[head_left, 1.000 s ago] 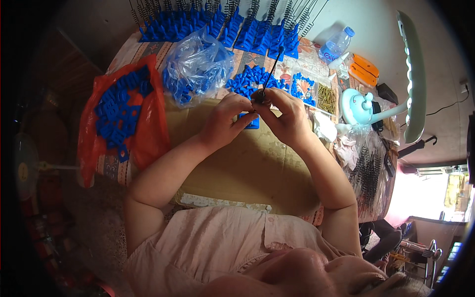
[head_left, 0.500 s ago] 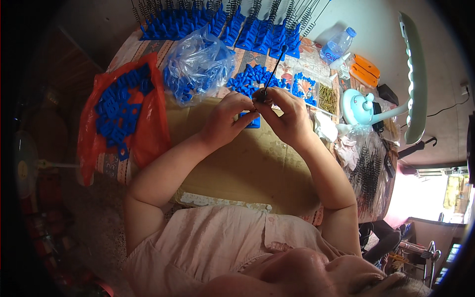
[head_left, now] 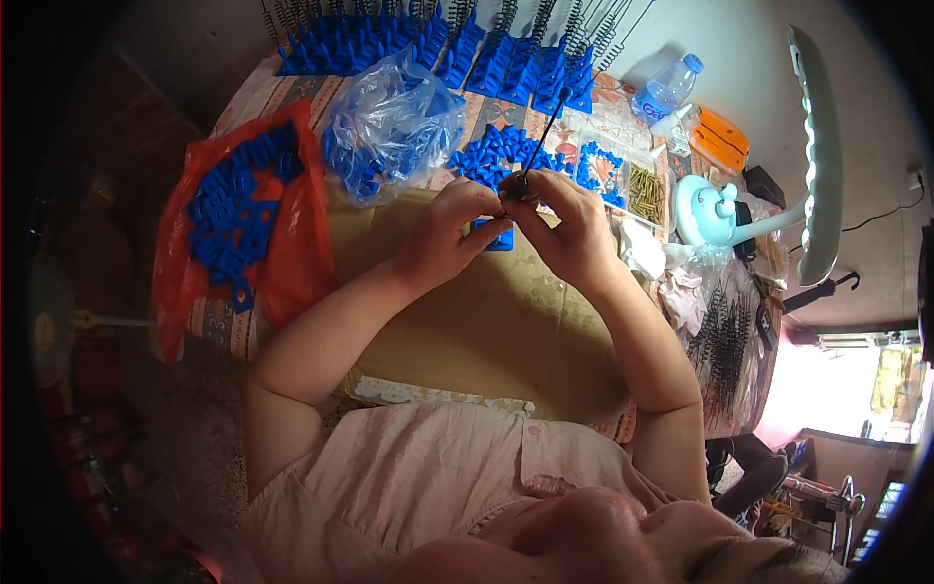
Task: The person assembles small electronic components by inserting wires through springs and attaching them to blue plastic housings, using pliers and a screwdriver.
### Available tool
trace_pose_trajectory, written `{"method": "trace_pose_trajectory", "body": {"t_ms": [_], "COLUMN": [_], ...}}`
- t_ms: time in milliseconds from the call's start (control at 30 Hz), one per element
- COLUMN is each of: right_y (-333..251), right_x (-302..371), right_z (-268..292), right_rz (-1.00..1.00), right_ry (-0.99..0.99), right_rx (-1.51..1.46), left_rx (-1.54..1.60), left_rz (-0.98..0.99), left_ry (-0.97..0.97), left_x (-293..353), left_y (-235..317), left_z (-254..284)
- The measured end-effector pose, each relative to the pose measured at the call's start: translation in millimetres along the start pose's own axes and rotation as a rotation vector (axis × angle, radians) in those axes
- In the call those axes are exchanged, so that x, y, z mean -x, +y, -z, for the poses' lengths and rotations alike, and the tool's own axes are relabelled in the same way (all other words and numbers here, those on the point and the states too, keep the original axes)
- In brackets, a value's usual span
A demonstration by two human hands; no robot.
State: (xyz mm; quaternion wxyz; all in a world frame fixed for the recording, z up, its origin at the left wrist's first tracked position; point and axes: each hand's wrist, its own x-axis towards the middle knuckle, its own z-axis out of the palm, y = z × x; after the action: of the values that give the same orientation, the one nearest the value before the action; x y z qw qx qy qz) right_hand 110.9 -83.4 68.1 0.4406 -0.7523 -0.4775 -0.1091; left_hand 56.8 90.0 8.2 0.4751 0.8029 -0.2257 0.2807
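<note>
My hands meet over the cardboard's far edge, fingers closed in a pinch. A thin black spring wire (head_left: 546, 134), dark and coiled near its lower end and blue at its tip, leans up to the right out of my right hand (head_left: 567, 232). My left hand (head_left: 446, 234) pinches at the wire's lower end; the fingers hide most of that spot. Just beneath the fingertips a blue plastic base (head_left: 501, 238) partly shows on the brown cardboard (head_left: 477, 321).
A red bag (head_left: 302, 243) of blue plates lies left, beside a clear bag (head_left: 389, 122) of blue parts. Behind are blue stands (head_left: 506, 73) with springs, loose blue pieces (head_left: 486, 151), and a box of brass screws (head_left: 646, 190). A lamp (head_left: 702, 209) and black springs (head_left: 722, 341) are right.
My hands keep almost the same pose on the spring wire. The whole view has shifted very slightly; nothing was taken up or let go.
</note>
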Motion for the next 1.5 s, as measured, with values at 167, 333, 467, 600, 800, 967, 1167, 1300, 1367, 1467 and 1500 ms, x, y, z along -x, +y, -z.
{"method": "trace_pose_trajectory", "body": {"t_ms": [167,333,467,600,800,967,1167,1300,1367,1467,1500], "right_y": [-0.1,0.2,0.3,-1.0,-2.9,-2.4,-6.6,-5.5,-7.0,-6.5,-6.1], "right_x": [-0.6,-0.3,-0.2,-1.1,-1.8,-1.3,-3.2,-2.6,-3.1,-3.1,-3.1], "right_z": [-0.7,-0.2,0.1,-0.2,0.3,-0.6,2.5,0.8,1.2,0.4,-0.1], "right_rz": [0.017,0.01,-0.002,-0.007,-0.008,-0.002,-0.006,-0.012,-0.015,-0.013,-0.009], "right_ry": [0.0,-0.009,-0.011,-0.006,-0.009,0.002,-0.018,-0.011,-0.016,-0.016,-0.012], "right_rx": [0.003,0.001,0.018,0.005,-0.009,-0.007,-0.012,-0.023,-0.02,-0.023,-0.029], "left_rx": [-0.015,0.005,0.002,0.002,-0.015,-0.011,-0.001,0.022,0.023,0.037,0.034], "left_rz": [0.0,-0.005,0.001,-0.004,-0.01,-0.008,-0.017,0.001,0.003,0.001,0.005], "left_ry": [-0.008,-0.006,-0.008,0.001,-0.001,0.001,0.004,0.007,0.008,0.016,0.016], "left_x": [0.6,1.0,1.3,0.9,0.9,0.4,1.0,0.9,0.2,0.4,0.9], "left_y": [0.4,-1.7,-2.1,-2.2,-2.2,-1.6,-3.2,-1.8,-0.4,0.2,-0.4], "left_z": [1.4,-0.1,-0.3,-0.1,-0.3,0.1,-1.5,-1.1,-0.3,0.2,-0.2]}}
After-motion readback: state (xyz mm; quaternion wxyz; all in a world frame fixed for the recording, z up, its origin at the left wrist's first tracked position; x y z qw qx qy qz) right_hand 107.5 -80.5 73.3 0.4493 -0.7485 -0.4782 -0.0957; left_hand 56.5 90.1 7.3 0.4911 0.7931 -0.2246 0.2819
